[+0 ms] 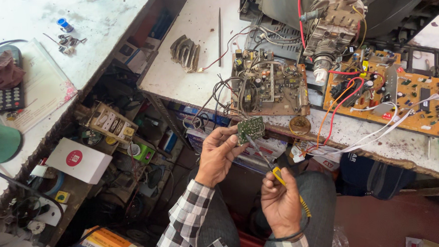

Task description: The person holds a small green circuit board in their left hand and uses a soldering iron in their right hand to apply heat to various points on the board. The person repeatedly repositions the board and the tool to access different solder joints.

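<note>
My left hand [217, 154] holds a small green circuit board [251, 129] by its edge, just below the workbench's front rim. In my right hand [280, 201] is a yellow-handled soldering iron [278, 176], gripped like a pen, whose metal tip points up and left and reaches the small board. The iron's yellow and black cord [304, 206] trails down past my wrist. Both forearms are in checked sleeves over my lap.
On the white workbench [195, 49] lie a brown circuit board [270, 83] with tangled wires, an orange board [403, 91], a television tube's rear [332, 25] and a solder coil [299, 126]. A left table holds a remote [8, 92] and papers. Boxes and parts crowd the floor.
</note>
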